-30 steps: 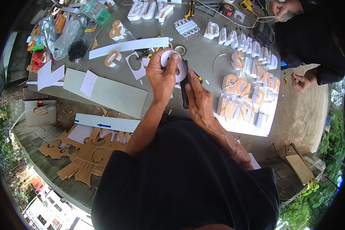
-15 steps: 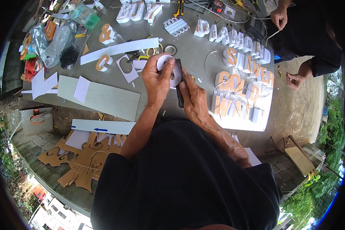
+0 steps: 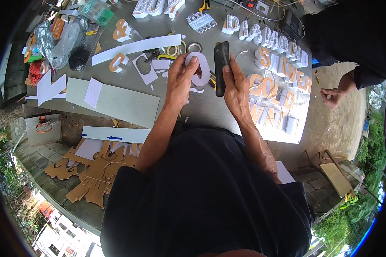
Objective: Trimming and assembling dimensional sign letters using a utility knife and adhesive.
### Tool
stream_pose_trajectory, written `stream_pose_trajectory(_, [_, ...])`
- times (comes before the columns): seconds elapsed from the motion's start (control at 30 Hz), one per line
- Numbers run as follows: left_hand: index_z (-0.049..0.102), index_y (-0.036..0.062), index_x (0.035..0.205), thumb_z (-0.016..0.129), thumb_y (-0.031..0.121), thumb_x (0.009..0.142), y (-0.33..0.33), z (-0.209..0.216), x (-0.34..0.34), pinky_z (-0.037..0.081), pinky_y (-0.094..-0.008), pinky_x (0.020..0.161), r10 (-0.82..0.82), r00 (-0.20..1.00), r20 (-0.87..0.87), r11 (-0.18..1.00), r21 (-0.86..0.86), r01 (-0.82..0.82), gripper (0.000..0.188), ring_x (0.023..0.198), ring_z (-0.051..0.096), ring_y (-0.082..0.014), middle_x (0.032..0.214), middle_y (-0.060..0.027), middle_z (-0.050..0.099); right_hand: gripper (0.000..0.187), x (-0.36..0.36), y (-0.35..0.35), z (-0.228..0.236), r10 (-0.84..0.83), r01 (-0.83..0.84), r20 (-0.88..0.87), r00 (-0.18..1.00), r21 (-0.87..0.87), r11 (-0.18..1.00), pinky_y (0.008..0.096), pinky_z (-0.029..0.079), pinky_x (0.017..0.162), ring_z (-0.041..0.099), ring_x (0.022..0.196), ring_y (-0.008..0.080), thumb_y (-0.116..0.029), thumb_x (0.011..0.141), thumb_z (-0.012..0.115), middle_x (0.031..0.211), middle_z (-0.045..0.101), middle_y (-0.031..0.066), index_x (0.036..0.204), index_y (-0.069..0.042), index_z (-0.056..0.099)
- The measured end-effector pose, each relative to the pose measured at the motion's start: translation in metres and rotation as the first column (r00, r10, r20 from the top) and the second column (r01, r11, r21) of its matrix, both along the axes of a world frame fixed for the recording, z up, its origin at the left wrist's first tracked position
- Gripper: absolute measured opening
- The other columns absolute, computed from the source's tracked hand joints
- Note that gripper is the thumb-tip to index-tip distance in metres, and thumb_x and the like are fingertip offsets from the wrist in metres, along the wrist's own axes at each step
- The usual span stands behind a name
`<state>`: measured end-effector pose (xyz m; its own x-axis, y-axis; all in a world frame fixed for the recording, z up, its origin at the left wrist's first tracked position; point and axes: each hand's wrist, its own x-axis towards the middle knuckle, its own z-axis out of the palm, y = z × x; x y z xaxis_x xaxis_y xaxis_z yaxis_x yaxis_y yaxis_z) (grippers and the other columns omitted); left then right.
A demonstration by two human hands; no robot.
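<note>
A white, oval ring-shaped cutout (image 3: 203, 73) is held upright in my left hand (image 3: 179, 79), thumb across its face. In my right hand (image 3: 236, 83) is a long, flat black block (image 3: 220, 68), stood nearly upright, with its kind not clear. A narrow gap separates the block from the ring. On the table beyond my left hand lie a white sheet scrap with a round hole (image 3: 142, 76), yellow-handled pliers (image 3: 166, 57) and rolls of tape (image 3: 194, 46).
Raised white and tan letters (image 3: 268, 92) stand in rows at the right of the grey table (image 3: 197, 105). A long white strip (image 3: 137, 50) and a grey-green panel (image 3: 116, 103) lie left. At far right is another person's hand (image 3: 333, 97). Tan offcuts (image 3: 96, 175) lie below.
My right hand has drawn the black block rightward, away from the ring it was against. The ring has shifted slightly right with my left hand. The other person's upper hand has mostly left view.
</note>
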<state>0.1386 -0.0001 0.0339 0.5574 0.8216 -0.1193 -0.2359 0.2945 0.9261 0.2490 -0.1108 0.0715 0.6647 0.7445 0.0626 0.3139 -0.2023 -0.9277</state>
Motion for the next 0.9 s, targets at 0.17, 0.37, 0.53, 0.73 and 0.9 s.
stream_pose_trajectory(0.17, [0.061, 0.0013, 0.115, 0.070, 0.013, 0.094, -0.006, -0.006, -0.007, 0.052, -0.0256, 0.073, 0.003, 0.997, 0.079, 0.993, -0.120, 0.007, 0.025, 0.081, 0.063, -0.0088, 0.092, -0.0034, 0.068, 0.040, -0.006, -0.007, -0.010, 0.033, -0.034, 0.015, 0.999, 0.041, 0.999, 0.0349, 0.048, 0.058, 0.061, 0.060, 0.0189, -0.015, 0.104, 0.049, 0.073, 0.064, 0.0162, 0.139, 0.003, 0.051])
stream_pose_trajectory(0.37, [0.064, -0.0003, 0.108, 0.073, 0.014, 0.092, -0.007, -0.002, -0.011, 0.052, -0.0248, 0.075, -0.004, 0.997, 0.077, 0.991, -0.133, 0.014, 0.023, 0.082, 0.063, -0.0085, 0.093, -0.0046, 0.069, 0.043, -0.016, -0.003, 0.001, 0.126, -0.127, 0.040, 0.991, 0.025, 0.992, 0.0321, 0.049, 0.062, 0.060, 0.067, 0.0159, -0.017, 0.104, 0.050, 0.083, 0.067, 0.0174, 0.141, 0.003, 0.049])
stream_pose_trajectory(0.53, [0.067, -0.0008, 0.102, 0.074, 0.014, 0.091, -0.011, 0.000, -0.003, 0.050, -0.0229, 0.066, 0.053, 0.997, 0.059, 0.992, -0.114, -0.046, 0.020, 0.077, 0.062, -0.0073, 0.088, -0.0033, 0.069, 0.042, -0.016, 0.002, -0.001, 0.171, -0.173, 0.065, 0.983, 0.018, 0.985, 0.0362, 0.050, 0.068, 0.064, 0.073, 0.0256, -0.013, 0.103, 0.049, 0.087, 0.067, 0.0216, 0.142, 0.002, 0.047])
stream_pose_trajectory(0.73, [0.068, -0.0024, 0.097, 0.073, 0.010, 0.091, -0.023, -0.007, -0.001, 0.045, -0.0220, 0.059, 0.060, 0.998, -0.036, 0.998, 0.030, -0.059, 0.015, 0.067, 0.058, -0.0050, 0.078, -0.0013, 0.067, 0.042, -0.015, 0.004, -0.005, 0.184, -0.185, 0.050, 0.982, 0.002, 0.983, 0.0420, 0.051, 0.071, 0.067, 0.078, 0.0358, -0.009, 0.102, 0.049, 0.094, 0.067, 0.0252, 0.143, 0.001, 0.046])
stream_pose_trajectory(0.9, [0.069, -0.0029, 0.097, 0.072, 0.007, 0.090, -0.016, 0.002, 0.004, 0.044, -0.0215, 0.057, 0.212, 0.976, -0.038, 0.972, 0.110, -0.207, 0.013, 0.066, 0.056, -0.0040, 0.076, -0.0003, 0.066, 0.042, -0.027, 0.004, -0.039, 0.040, -0.128, 0.359, 0.933, 0.224, 0.966, 0.0334, 0.047, 0.055, 0.057, 0.054, 0.0221, -0.014, 0.104, 0.048, 0.068, 0.061, 0.0155, 0.144, 0.000, 0.046])
